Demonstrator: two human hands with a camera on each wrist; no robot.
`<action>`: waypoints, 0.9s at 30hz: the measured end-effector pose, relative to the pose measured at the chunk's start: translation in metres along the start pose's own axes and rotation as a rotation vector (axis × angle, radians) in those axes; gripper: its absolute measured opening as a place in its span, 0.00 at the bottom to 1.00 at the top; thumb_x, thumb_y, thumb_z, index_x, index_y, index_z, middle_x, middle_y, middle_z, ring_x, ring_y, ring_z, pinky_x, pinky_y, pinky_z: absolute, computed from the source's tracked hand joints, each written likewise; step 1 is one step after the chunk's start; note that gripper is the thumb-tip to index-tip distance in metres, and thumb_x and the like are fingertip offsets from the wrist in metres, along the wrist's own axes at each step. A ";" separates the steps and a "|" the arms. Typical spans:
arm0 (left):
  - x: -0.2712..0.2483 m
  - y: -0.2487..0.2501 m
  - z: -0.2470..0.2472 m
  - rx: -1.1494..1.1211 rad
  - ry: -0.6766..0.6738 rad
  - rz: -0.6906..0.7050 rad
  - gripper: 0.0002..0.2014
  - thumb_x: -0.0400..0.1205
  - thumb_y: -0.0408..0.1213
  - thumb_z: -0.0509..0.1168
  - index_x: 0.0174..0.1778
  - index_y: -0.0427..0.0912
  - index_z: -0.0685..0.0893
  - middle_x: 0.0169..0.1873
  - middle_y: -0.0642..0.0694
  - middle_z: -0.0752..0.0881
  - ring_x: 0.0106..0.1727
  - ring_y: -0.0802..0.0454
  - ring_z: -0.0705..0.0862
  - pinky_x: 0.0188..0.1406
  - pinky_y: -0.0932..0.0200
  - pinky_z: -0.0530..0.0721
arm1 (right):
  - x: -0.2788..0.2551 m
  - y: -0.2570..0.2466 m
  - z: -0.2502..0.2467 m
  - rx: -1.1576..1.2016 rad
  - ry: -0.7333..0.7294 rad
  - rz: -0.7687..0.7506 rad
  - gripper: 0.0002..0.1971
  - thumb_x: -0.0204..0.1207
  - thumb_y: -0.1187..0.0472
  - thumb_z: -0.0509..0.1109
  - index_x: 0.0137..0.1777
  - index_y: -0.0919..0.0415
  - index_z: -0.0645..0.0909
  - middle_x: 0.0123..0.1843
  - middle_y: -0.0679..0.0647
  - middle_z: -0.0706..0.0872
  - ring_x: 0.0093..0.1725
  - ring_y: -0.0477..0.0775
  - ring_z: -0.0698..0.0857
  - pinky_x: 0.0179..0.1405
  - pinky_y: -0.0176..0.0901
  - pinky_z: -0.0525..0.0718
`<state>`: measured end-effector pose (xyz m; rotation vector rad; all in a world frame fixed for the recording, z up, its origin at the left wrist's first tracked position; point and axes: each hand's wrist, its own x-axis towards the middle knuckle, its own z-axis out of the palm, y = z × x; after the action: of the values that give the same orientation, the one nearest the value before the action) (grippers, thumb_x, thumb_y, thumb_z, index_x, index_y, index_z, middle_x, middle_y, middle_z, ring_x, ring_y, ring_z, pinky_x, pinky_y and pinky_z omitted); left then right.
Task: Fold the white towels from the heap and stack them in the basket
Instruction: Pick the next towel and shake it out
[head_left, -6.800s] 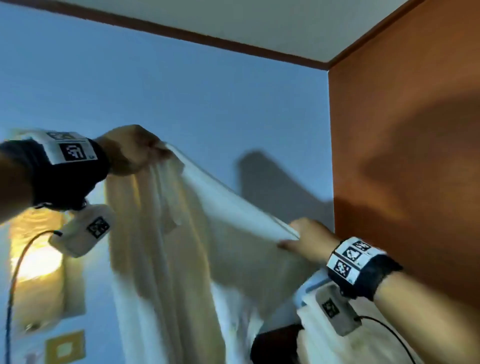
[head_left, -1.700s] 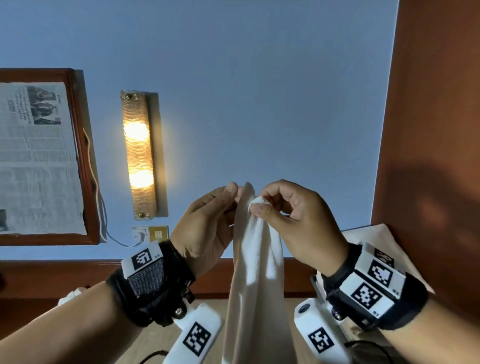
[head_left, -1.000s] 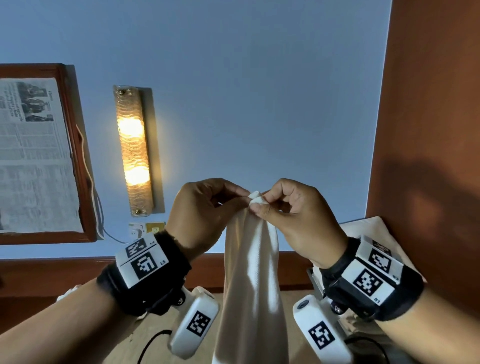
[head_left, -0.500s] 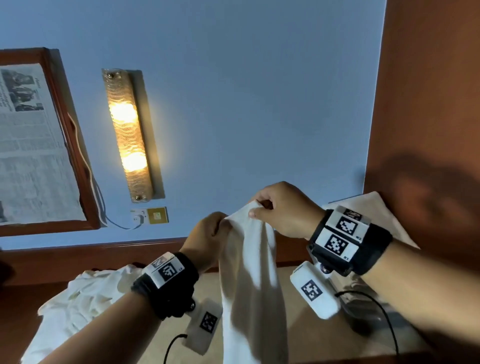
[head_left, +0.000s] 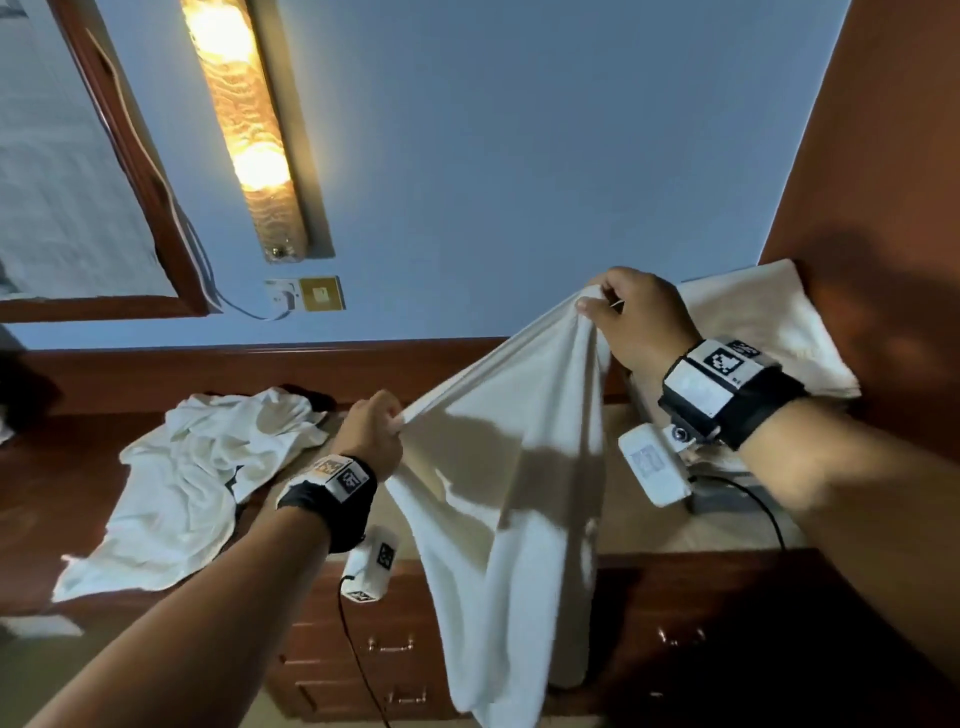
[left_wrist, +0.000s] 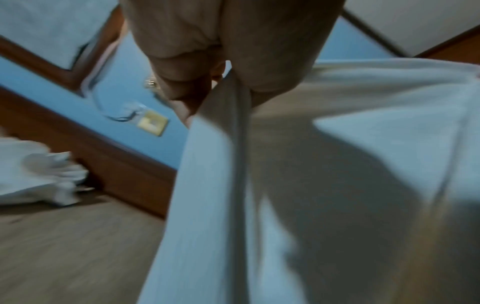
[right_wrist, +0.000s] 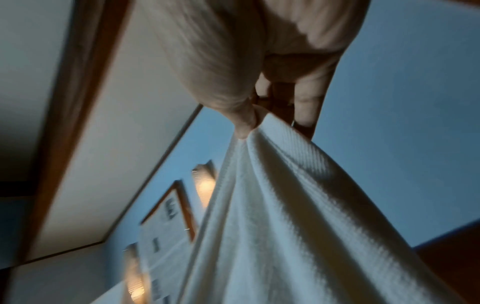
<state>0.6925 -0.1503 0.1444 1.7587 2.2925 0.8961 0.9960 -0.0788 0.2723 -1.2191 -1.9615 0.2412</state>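
A white towel (head_left: 509, 467) hangs doubled between my two hands above the wooden dresser top. My left hand (head_left: 387, 415) grips its lower left edge; the left wrist view shows the thumb and fingers pinching the towel (left_wrist: 311, 185) there. My right hand (head_left: 602, 306) pinches the upper corner, held higher and to the right; the towel (right_wrist: 285, 226) drapes down from that pinch in the right wrist view. The heap of crumpled white towels (head_left: 192, 478) lies on the dresser at the left. Folded white towels (head_left: 779, 332) are stacked at the right, against the brown wall; the basket itself is hidden.
The dresser (head_left: 701, 649) has drawers with metal handles along its front. A lit wall lamp (head_left: 244, 119), a switch plate (head_left: 317, 293) and a framed picture (head_left: 67, 171) hang on the blue wall behind. A brown wall (head_left: 883, 208) closes off the right side.
My hands were together at the towel's top; they have moved apart, the left down and left along the edge, the right staying high. The view has tilted down, showing the heap and dresser.
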 end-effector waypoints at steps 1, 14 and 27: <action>-0.007 -0.017 0.005 0.041 -0.026 -0.066 0.05 0.79 0.29 0.63 0.47 0.44 0.79 0.41 0.43 0.80 0.39 0.42 0.77 0.35 0.58 0.69 | 0.001 0.017 0.001 -0.024 0.008 0.051 0.11 0.82 0.55 0.70 0.42 0.63 0.79 0.43 0.53 0.83 0.45 0.56 0.80 0.43 0.41 0.70; -0.006 -0.019 -0.021 -0.081 -0.037 -0.234 0.12 0.81 0.29 0.59 0.56 0.48 0.80 0.47 0.43 0.84 0.51 0.40 0.83 0.49 0.56 0.76 | -0.036 0.026 0.077 0.285 -0.083 0.286 0.15 0.80 0.43 0.69 0.54 0.55 0.84 0.47 0.47 0.87 0.49 0.51 0.86 0.47 0.41 0.77; 0.007 -0.086 -0.025 0.325 -0.129 -0.026 0.11 0.84 0.32 0.63 0.61 0.36 0.83 0.56 0.35 0.86 0.58 0.36 0.85 0.57 0.49 0.78 | -0.014 0.018 0.078 -0.010 -0.275 0.061 0.15 0.82 0.54 0.66 0.39 0.60 0.88 0.36 0.49 0.87 0.39 0.53 0.85 0.41 0.42 0.78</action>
<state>0.6073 -0.1662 0.1224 1.8351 2.4775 0.4065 0.9556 -0.0625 0.2038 -1.3096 -2.1620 0.4512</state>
